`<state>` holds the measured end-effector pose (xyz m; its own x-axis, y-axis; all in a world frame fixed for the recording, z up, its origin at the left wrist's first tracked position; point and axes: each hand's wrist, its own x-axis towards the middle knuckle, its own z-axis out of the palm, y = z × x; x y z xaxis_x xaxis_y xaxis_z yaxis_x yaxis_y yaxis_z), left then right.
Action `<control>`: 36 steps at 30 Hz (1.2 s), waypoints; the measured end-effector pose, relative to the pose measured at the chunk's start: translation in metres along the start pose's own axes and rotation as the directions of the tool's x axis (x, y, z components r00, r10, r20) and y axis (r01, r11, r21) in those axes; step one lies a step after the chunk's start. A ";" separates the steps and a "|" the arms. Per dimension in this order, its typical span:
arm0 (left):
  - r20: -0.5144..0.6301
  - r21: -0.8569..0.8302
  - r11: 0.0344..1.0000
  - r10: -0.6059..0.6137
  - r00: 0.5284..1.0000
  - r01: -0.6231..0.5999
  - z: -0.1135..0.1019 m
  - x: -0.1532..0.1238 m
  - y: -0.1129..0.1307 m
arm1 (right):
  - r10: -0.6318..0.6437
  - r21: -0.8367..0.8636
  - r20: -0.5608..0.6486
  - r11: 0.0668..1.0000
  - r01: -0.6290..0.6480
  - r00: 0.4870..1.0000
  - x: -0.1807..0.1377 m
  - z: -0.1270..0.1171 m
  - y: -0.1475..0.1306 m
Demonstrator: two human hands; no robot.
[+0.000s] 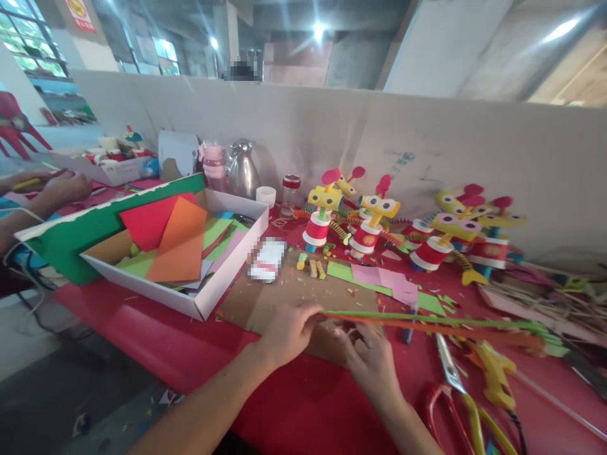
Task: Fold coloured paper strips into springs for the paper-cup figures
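My left hand [293,327] pinches one end of two long paper strips, a green strip [427,317] and an orange strip [446,330]. Just to the right, my right hand [372,352] has its fingers curled at the same strips, close to the pinched end; its exact grip is partly hidden. The strips stretch rightward across the table. Beneath both hands lies a brown cardboard sheet [284,302]. Folded paper springs [315,268] rest on it, beside pink and green paper pieces [374,275].
A white box [232,265] of coloured paper stands left. Several paper-cup figures [370,230] line the back. Scissors [453,373] and a yellow glue gun [493,376] lie right. A steel jug [243,167] stands by the partition. Another person's hands [66,189] are far left.
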<state>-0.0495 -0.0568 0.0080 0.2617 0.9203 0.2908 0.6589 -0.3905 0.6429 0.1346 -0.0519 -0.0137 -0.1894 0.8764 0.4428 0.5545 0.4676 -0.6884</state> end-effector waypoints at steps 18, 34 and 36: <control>-0.013 -0.242 0.967 0.083 0.996 -0.084 0.032 0.031 0.001 | 0.316 0.394 -0.024 0.875 -0.281 0.949 0.004 -0.004 0.001; 0.018 -0.707 0.704 -0.076 0.997 0.067 0.036 0.031 0.008 | 0.327 0.358 0.007 0.882 -0.307 0.945 0.000 0.002 0.018; 0.021 -0.702 0.707 -0.095 0.995 0.083 0.037 0.031 0.008 | 0.353 0.364 -0.017 0.874 -0.323 0.936 -0.001 0.002 0.019</control>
<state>-0.0100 -0.0301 -0.0041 0.2128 0.9536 0.2130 -0.0075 -0.2164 0.9763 0.1432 -0.0438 -0.0282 0.0320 0.9830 0.1810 0.2504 0.1675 -0.9535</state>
